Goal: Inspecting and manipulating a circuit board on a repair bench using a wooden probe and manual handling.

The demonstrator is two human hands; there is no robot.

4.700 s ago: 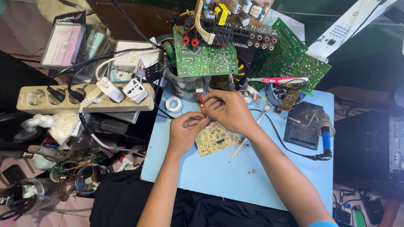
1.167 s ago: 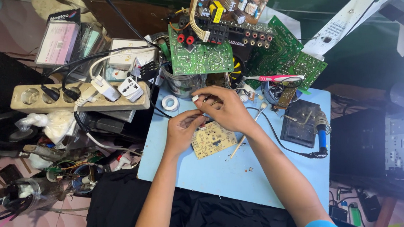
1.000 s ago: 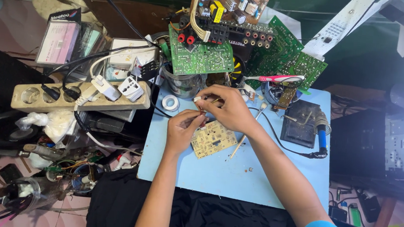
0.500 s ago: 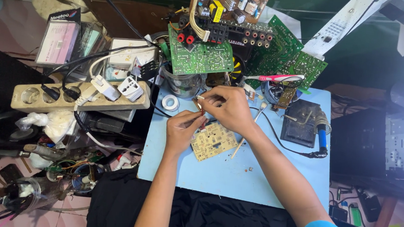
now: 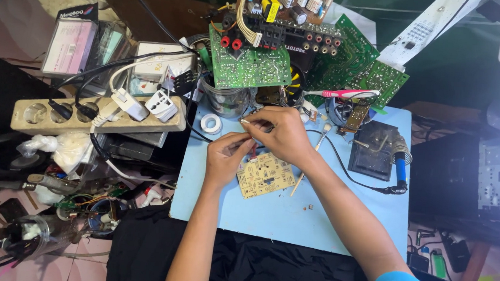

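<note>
My left hand and my right hand meet over a light blue board, just above a small beige circuit board that lies flat on it. Both hands pinch a small thin part between their fingertips; it is too small to tell what it is. My right hand is farther from me, my left hand nearer and touching the beige board's upper left edge.
Green circuit boards stand stacked at the back. A soldering iron rests in its stand at the right. A roll of white tape, a clear jar and a power strip with plugs lie at the left. A pink toothbrush sits behind.
My hands have stayed in the same place above the beige board, with only small finger movements on the tiny part.
</note>
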